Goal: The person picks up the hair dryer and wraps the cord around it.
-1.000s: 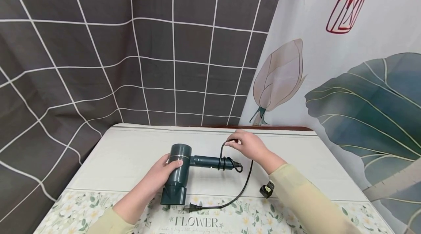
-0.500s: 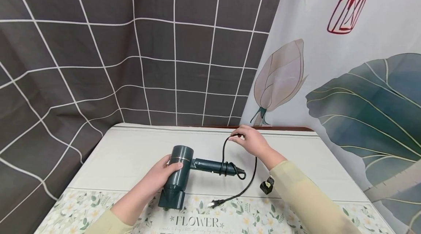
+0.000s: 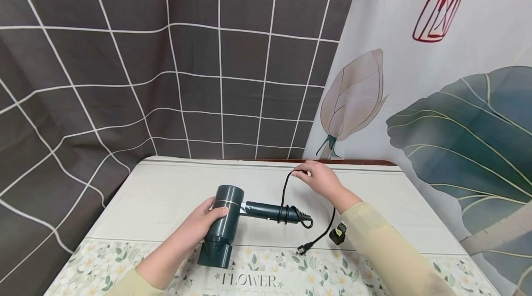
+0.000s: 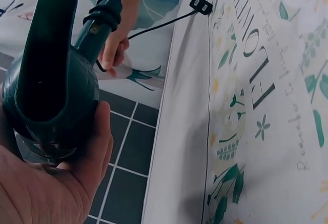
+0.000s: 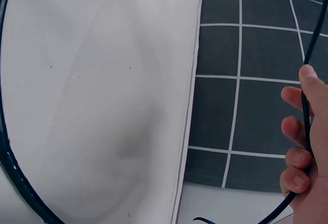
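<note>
My left hand grips the barrel of a dark green hair dryer. Its handle points right, and the flat nozzle faces the camera in the left wrist view. A black cord is wound around the handle's end. Farther along that cord, my right hand pinches it between thumb and fingers, raised near the table's back edge. In the right wrist view the cord runs across the curled fingers. From this hand the free end hangs down to the plug, over the printed cloth.
A small black object with a yellowish mark lies beside my right sleeve. The table wears a white cloth with a floral front band. Behind it hang a dark grid curtain and a lotus-print curtain.
My right hand has risen slightly and shifted right with the cord. The plug has swung right, away from the nozzle. The hair dryer has tilted slightly, still in my left hand.
</note>
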### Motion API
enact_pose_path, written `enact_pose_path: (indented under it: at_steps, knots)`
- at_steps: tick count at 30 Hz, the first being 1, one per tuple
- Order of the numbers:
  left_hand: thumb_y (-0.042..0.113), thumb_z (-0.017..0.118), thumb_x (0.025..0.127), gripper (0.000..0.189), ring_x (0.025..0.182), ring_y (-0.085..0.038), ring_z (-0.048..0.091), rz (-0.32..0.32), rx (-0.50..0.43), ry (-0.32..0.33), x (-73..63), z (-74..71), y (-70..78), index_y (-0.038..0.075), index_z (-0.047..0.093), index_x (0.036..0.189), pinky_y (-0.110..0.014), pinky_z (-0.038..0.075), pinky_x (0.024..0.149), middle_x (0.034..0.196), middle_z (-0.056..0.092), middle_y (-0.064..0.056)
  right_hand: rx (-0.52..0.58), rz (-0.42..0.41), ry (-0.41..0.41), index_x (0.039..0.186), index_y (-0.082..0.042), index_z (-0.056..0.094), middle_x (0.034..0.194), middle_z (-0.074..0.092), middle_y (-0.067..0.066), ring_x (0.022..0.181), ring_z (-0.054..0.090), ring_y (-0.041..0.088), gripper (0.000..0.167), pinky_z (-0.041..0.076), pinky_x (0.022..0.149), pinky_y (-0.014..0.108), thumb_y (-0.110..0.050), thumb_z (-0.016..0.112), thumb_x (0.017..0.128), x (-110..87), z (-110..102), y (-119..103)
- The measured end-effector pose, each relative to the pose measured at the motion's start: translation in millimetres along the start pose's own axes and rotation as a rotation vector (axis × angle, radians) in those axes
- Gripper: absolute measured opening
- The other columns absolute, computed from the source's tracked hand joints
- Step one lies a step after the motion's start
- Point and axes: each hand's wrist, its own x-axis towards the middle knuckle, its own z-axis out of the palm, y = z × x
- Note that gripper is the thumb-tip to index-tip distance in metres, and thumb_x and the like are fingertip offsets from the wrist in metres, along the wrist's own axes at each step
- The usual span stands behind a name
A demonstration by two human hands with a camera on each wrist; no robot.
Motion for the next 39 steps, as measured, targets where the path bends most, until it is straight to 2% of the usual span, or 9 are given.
enact_pose_path:
  at_steps: [4, 8, 14, 17, 20, 24, 27, 32, 39]
  knots:
    - [0.053, 0.057, 0.095, 0.076, 0.096, -0.025, 0.065, -0.016, -0.019, 0.011, 0.4, 1.3, -1.2, 0.011, 0.032, 0.153, -0.053, 0.049, 0.087, 0.115, 0.064, -0.013, 0.008, 0.001, -0.029, 0.116, -0.018, 0.074, 0.112, 0.07, 0.001, 0.102, 0.066, 0.022, 0.028, 0.051, 0.086, 0.044, -0.036, 0.061, 0.099, -1.6, 5.3, -2.0]
    - [0.051, 0.058, 0.095, 0.075, 0.099, -0.026, 0.065, -0.016, -0.097, -0.006, -0.7, 3.7, 0.2, 0.012, 0.03, 0.154, -0.051, 0.049, 0.088, 0.119, 0.063, -0.014, -0.031, -0.02, -0.045, 0.116, -0.018, 0.075, 0.112, 0.071, 0.001, 0.104, 0.066, 0.022, 0.027, 0.051, 0.089, 0.044, -0.034, 0.06, 0.1, -3.5, 14.2, -3.3]
    - [0.047, 0.059, 0.095, 0.073, 0.1, -0.026, 0.065, -0.01, -0.196, -0.036, -3.8, 8.9, 5.0, 0.014, 0.029, 0.153, -0.047, 0.049, 0.089, 0.12, 0.061, -0.016, -0.095, -0.086, -0.073, 0.109, -0.013, 0.077, 0.088, 0.07, -0.003, 0.079, 0.061, 0.014, 0.022, 0.051, 0.073, 0.036, -0.027, 0.064, 0.098, -10.1, 23.1, -11.3]
    - [0.047, 0.059, 0.095, 0.078, 0.108, -0.029, 0.063, -0.015, -0.211, -0.027, -3.6, 11.4, 6.9, 0.012, 0.025, 0.155, -0.053, 0.045, 0.097, 0.125, 0.059, -0.018, -0.105, -0.138, -0.05, 0.103, -0.012, 0.077, 0.082, 0.068, -0.003, 0.078, 0.061, 0.016, 0.014, 0.052, 0.072, 0.037, -0.017, 0.071, 0.091, -15.6, 22.3, -16.0]
    - [0.047, 0.061, 0.094, 0.085, 0.118, -0.033, 0.059, -0.014, -0.229, -0.013, -3.3, 12.6, 9.0, 0.009, 0.018, 0.157, -0.059, 0.036, 0.105, 0.131, 0.057, -0.019, -0.095, -0.118, -0.027, 0.087, -0.012, 0.074, 0.081, 0.066, -0.001, 0.08, 0.063, 0.02, 0.003, 0.053, 0.073, 0.039, -0.009, 0.073, 0.086, -20.4, 23.0, -19.1]
    - [0.045, 0.064, 0.093, 0.093, 0.125, -0.04, 0.053, -0.005, -0.275, -0.006, -2.1, 14.6, 11.3, 0.007, 0.011, 0.158, -0.061, 0.03, 0.109, 0.135, 0.054, -0.022, -0.117, -0.063, 0.012, 0.084, -0.013, 0.067, 0.084, 0.067, 0.004, 0.081, 0.065, 0.023, 0.008, 0.054, 0.073, 0.042, -0.014, 0.073, 0.089, -25.8, 31.0, -21.0]
    - [0.044, 0.065, 0.092, 0.094, 0.127, -0.042, 0.052, 0.0, -0.301, -0.001, 0.1, 16.4, 12.2, 0.008, 0.009, 0.158, -0.062, 0.03, 0.109, 0.137, 0.052, -0.023, -0.151, -0.123, 0.037, 0.09, -0.013, 0.072, 0.084, 0.071, 0.003, 0.078, 0.067, 0.023, 0.008, 0.054, 0.07, 0.041, -0.021, 0.074, 0.09, -29.4, 37.6, -23.4]
    - [0.043, 0.067, 0.092, 0.094, 0.128, -0.039, 0.049, 0.006, -0.316, 0.034, 5.1, 17.2, 13.4, 0.009, 0.01, 0.158, -0.062, 0.029, 0.109, 0.14, 0.048, -0.024, -0.202, -0.282, 0.034, 0.092, -0.014, 0.079, 0.082, 0.071, -0.003, 0.075, 0.066, 0.017, 0.011, 0.053, 0.068, 0.036, -0.021, 0.071, 0.092, -35.1, 41.8, -30.7]
    - [0.042, 0.068, 0.092, 0.092, 0.118, -0.034, 0.056, 0.008, -0.288, 0.095, 10.9, 14.0, 15.7, 0.009, 0.011, 0.157, -0.054, 0.041, 0.101, 0.14, 0.045, -0.026, -0.203, -0.384, -0.002, 0.093, -0.016, 0.079, 0.082, 0.068, -0.005, 0.077, 0.061, 0.015, 0.011, 0.051, 0.073, 0.034, -0.023, 0.07, 0.093, -43.0, 40.0, -45.0]
